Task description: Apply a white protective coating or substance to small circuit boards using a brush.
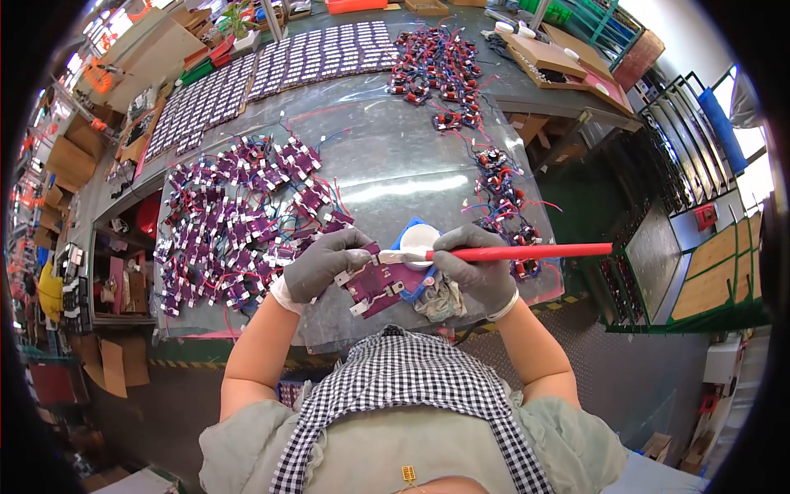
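In my left hand (323, 267), gloved in grey, is a purple circuit board (375, 290) with white connectors, gripped at its upper left edge. My right hand (477, 270), also in a grey glove, is closed around a brush with a long red handle (547, 252). The brush's pale tip lies over the board's upper edge, close to my left fingers. Just behind the board sits a round white tub (421, 239) in a blue holder (413, 223). A crumpled grey cloth (443, 300) lies below my right hand.
Purple boards with wires are heaped on the left of the metal table (370, 152). Wired boards with red parts (436, 62) run down the right side. Boards in rows (321, 53) stand at the back. A rack (691, 136) is at the right.
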`<act>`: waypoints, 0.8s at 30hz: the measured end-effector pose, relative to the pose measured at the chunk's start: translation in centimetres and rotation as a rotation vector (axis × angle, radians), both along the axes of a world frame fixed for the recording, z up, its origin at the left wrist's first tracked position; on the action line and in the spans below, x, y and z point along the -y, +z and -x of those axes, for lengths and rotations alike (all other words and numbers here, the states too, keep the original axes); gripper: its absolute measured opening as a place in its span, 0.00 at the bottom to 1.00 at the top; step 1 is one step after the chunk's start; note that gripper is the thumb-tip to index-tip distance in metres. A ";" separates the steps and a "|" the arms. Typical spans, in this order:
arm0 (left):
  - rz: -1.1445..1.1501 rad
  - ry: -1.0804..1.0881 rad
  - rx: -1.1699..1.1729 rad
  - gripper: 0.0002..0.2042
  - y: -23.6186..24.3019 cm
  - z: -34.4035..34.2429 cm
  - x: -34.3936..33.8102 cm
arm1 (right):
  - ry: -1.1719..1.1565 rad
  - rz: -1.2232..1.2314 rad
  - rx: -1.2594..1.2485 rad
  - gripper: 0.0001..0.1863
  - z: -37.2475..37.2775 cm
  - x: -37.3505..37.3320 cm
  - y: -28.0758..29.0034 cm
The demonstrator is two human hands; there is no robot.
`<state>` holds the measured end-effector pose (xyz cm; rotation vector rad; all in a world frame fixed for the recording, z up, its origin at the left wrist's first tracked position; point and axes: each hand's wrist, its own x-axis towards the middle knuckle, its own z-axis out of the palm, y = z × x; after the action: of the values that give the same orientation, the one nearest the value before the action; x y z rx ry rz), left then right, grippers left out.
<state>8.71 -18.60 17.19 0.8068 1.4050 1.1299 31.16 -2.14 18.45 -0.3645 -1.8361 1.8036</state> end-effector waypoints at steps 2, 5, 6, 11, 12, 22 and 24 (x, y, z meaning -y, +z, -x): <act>-0.014 -0.014 -0.033 0.12 0.3 -0.3 -0.1 | -0.015 -0.119 -0.003 0.05 -0.2 -0.1 -0.5; -0.047 -0.018 -0.028 0.13 0.4 -0.4 0.1 | -0.074 -0.277 0.001 0.05 -0.6 -0.5 -0.8; -0.037 -0.001 -0.028 0.13 0.5 -0.3 0.3 | -0.125 -0.316 0.007 0.04 -0.7 -0.7 -0.8; -0.006 0.059 0.030 0.12 0.9 0.0 0.3 | -0.012 0.054 0.015 0.02 -1.9 0.1 -1.0; -0.025 0.076 0.074 0.12 0.6 0.2 0.3 | 0.032 0.088 0.055 0.02 -1.9 0.3 -0.9; -0.123 0.082 0.114 0.12 -0.5 4.1 -1.1 | -0.097 -0.090 0.094 0.04 -0.2 -3.4 -3.0; -0.130 0.244 0.060 0.12 2.4 5.0 -3.6 | -0.245 0.033 0.153 0.03 -0.6 -3.6 -2.7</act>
<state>3.70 -14.99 19.55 0.6991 1.4176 1.4337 31.80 1.46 15.72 -0.7253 -1.7751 1.6781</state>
